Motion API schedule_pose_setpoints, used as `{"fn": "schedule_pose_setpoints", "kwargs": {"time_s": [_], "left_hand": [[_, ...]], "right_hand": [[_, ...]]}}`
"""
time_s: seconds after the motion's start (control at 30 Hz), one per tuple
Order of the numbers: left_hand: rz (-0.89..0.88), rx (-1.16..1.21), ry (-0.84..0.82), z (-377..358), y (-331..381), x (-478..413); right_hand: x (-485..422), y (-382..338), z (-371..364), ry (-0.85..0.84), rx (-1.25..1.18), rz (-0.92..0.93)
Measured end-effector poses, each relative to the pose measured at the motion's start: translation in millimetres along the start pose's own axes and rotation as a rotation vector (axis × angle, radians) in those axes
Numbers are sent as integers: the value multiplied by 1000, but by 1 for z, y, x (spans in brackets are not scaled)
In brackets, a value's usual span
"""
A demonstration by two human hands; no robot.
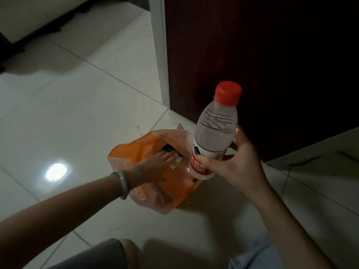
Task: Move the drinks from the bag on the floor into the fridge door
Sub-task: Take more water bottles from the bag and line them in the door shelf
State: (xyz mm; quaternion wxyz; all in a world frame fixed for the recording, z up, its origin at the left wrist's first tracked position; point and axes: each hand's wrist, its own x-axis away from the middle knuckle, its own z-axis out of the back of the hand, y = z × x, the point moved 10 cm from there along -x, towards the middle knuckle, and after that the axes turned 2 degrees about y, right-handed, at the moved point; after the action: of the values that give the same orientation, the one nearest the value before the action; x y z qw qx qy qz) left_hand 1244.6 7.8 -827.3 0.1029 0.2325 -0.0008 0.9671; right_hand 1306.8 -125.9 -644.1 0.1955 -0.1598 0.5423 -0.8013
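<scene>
An orange plastic bag (136, 152) lies open on the white tiled floor in the middle of the head view. My right hand (235, 162) grips a clear water bottle (215, 133) with a red cap and a red and green label, held upright above the bag's right side. My left hand (155, 164) reaches into the bag's mouth, its fingers lying on a drink (175, 162) with a pale and green label inside. Whether those fingers curl round it is hidden by the hand itself.
A dark red-brown fridge panel (252, 65) with a white edge strip (159, 51) stands right behind the bag. Glossy floor tiles (68, 113) stretch to the left. My knees show at the bottom edge. Dark furniture sits at the top left.
</scene>
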Motion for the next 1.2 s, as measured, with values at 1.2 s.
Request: {"fn": "schedule_pose_setpoints", "kwargs": {"time_s": [1.2], "left_hand": [[-50,-128,-60,-67,-11,-19]], "right_hand": [[3,17,17,131,141,0]]}}
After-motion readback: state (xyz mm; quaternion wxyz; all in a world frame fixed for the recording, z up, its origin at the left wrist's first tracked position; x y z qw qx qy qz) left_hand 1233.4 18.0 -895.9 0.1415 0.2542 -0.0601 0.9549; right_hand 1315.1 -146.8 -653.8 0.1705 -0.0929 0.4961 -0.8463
